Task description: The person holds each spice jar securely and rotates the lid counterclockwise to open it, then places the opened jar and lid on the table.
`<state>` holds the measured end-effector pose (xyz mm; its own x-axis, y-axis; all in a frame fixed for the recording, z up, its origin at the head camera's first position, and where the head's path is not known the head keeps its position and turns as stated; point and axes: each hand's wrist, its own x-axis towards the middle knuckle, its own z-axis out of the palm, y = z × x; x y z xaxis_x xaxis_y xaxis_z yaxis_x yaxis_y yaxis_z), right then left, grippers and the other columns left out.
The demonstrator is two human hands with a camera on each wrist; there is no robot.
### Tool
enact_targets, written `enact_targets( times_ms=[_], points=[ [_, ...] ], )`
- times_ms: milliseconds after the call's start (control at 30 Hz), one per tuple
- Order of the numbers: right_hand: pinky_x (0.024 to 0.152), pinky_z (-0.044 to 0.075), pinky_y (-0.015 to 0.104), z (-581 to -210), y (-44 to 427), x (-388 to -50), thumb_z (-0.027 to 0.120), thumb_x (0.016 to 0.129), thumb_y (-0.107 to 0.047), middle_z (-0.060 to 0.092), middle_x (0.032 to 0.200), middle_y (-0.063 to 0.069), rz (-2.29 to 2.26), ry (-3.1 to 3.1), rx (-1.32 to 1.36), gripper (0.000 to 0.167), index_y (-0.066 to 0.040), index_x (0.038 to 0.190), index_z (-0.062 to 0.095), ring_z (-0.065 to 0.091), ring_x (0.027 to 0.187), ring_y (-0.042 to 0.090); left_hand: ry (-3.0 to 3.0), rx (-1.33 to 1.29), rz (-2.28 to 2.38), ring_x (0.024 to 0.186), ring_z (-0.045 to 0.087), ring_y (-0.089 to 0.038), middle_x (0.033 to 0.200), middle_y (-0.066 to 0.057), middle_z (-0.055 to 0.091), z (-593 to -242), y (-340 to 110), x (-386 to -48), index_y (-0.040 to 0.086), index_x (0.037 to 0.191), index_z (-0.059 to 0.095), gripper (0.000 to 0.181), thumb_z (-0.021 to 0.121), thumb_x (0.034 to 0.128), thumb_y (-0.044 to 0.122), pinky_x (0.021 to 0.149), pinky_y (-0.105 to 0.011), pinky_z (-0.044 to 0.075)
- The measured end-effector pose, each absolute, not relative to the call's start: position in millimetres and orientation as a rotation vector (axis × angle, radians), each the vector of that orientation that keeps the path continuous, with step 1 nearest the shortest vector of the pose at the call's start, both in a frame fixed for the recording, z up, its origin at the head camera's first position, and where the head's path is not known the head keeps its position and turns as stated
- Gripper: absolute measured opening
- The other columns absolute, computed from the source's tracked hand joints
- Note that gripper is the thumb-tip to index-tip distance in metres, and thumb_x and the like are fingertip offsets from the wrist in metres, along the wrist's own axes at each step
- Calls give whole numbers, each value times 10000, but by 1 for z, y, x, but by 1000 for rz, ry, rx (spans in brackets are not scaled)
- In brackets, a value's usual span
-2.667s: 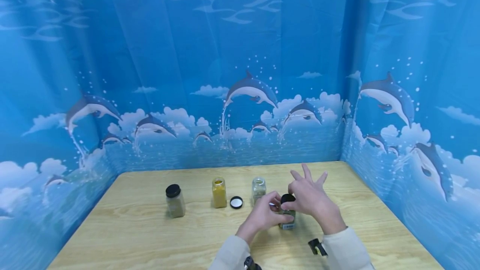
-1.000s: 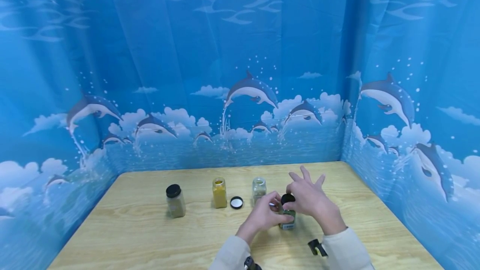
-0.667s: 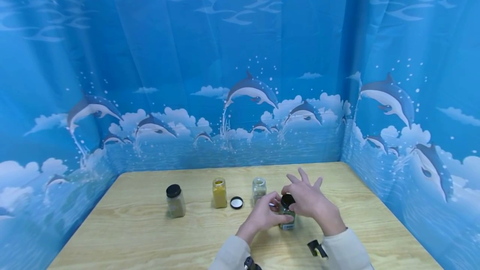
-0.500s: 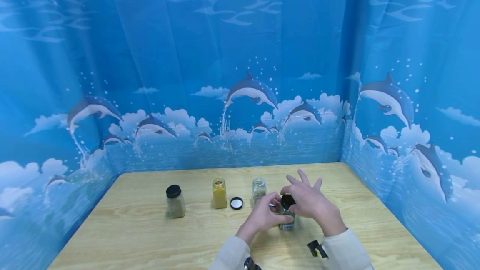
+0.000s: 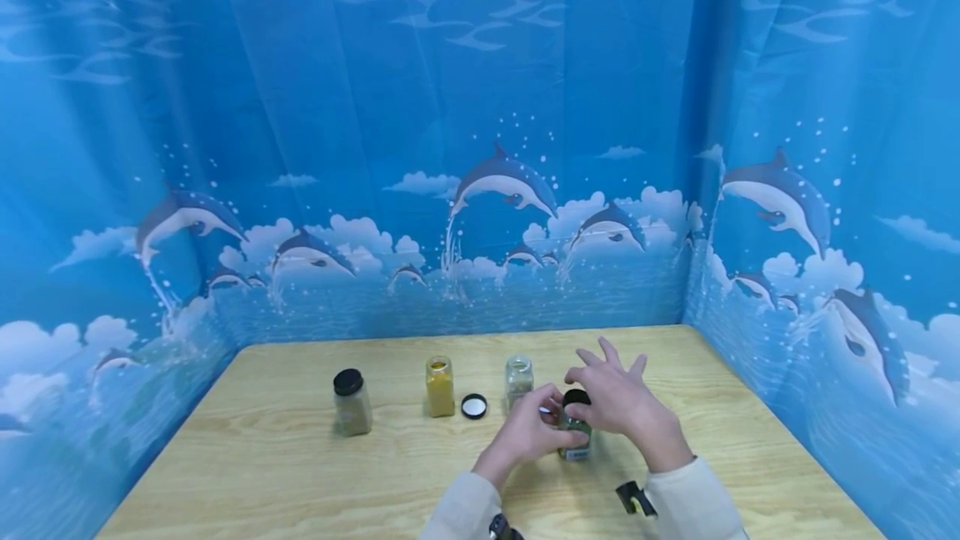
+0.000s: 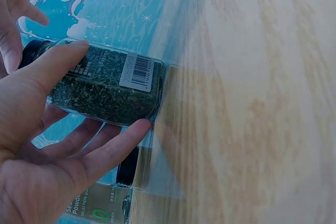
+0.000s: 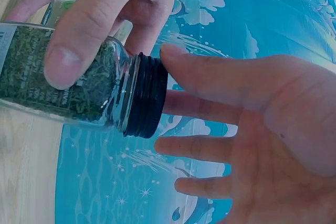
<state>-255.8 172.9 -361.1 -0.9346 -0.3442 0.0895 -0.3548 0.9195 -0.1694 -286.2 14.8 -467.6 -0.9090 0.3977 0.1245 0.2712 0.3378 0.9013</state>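
The glass herb jar [image 6: 105, 88] is gripped low by the left hand [image 5: 527, 427], the thumb laid across its near face and the fingers curled round its far side. Its black cap [image 7: 150, 98] is pinched from above between the thumb and index finger of the right hand [image 5: 618, 394], whose other fingers are spread and raised away from it. The two hands are thus brought close together, both clamped on one object. Four jars can be counted on the wooden table [image 5: 300, 482]: the herb jar, a jar of yellow powder [image 5: 440, 392], a pale jar [image 5: 518, 378] partly covered by the left hand, and a capped jar [image 5: 353, 411] at the far left. Between the two uncapped jars a loose lid [image 5: 474, 407] is laid with its white inside upward; what seems to be a second is mostly hidden behind the left fingers. The herb jar is held upright toward the table's right side, its long axis vertical, its cap pointed up and its barcode set near the base.
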Motion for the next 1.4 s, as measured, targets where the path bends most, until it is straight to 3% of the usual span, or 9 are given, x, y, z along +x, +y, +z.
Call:
enact_targets(
  times_ms=[1400],
  points=[
    [958,107,981,-360,176,-256,859,828,-351,539,1488,266,282,-3010,549,340,-146,1081,758,261,1475,615,2464,574,1632,916,639,-56,1007,64,690,-465,14,-282,198,982,630,345,909,791,266,796,-284,576]
  ],
)
